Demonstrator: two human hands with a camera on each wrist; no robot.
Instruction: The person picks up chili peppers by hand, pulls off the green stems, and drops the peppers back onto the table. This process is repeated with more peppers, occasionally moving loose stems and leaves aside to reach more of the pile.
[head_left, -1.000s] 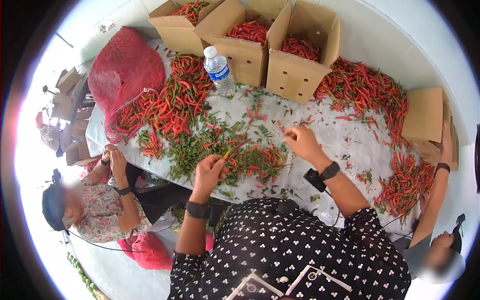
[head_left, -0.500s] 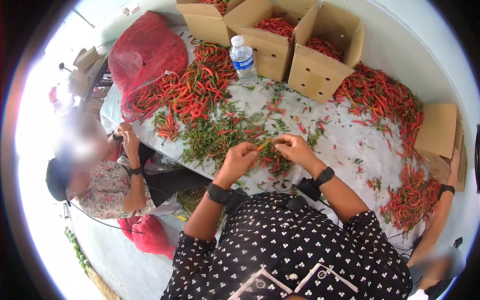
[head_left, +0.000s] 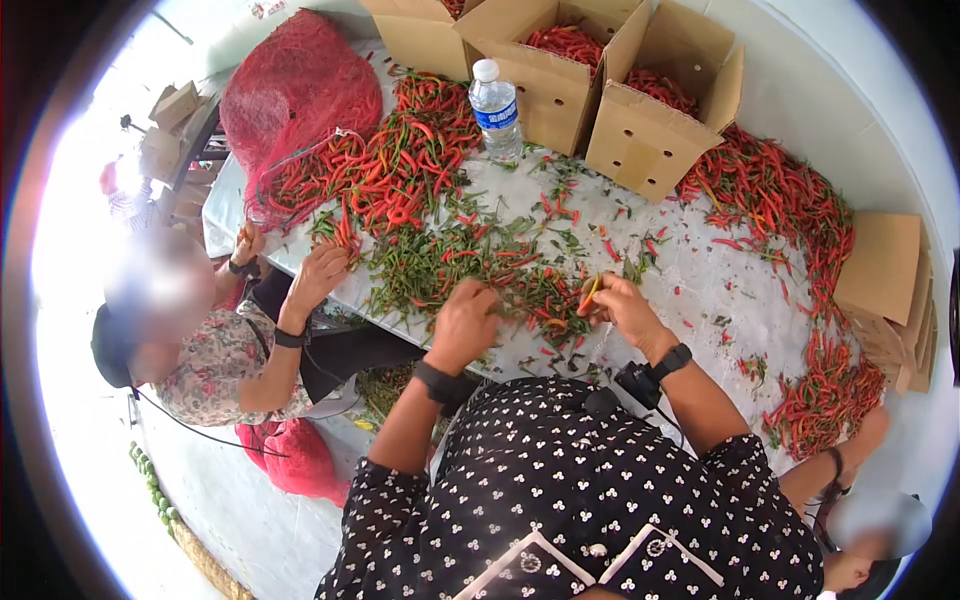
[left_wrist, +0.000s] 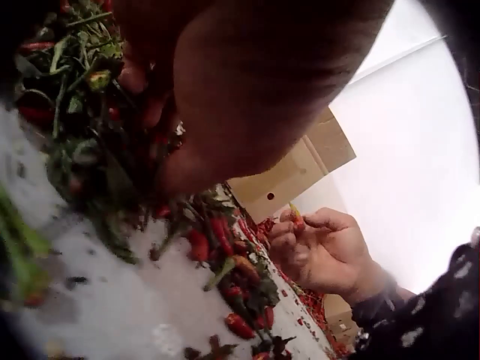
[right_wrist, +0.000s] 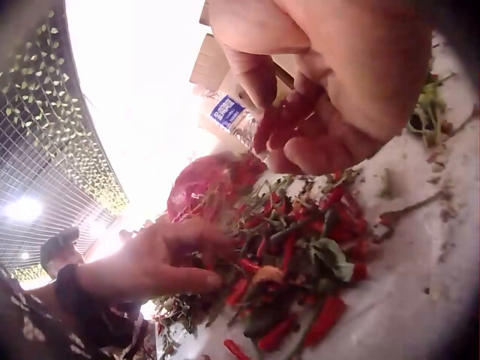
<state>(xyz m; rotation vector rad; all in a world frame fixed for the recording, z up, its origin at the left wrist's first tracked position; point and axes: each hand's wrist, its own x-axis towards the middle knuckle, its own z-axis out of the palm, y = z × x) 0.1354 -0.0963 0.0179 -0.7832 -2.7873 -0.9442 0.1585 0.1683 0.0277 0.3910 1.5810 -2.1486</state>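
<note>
A capped water bottle [head_left: 495,115] stands beside open cardboard boxes [head_left: 637,147], a red mesh sack [head_left: 292,95] lying farther left.

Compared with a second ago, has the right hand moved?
Yes. In the head view, the right hand has shifted down and away from the nearest open box, leaving a wider gap.

Black shirt [head_left: 590,470] that bore a white trefoil print, pale-edged panels [head_left: 532,570] that were possibly collar tips, black wristbands [head_left: 672,362] on both arms, dark cable [head_left: 676,428] that ran from the right-wrist camera [head_left: 637,384]
</note>
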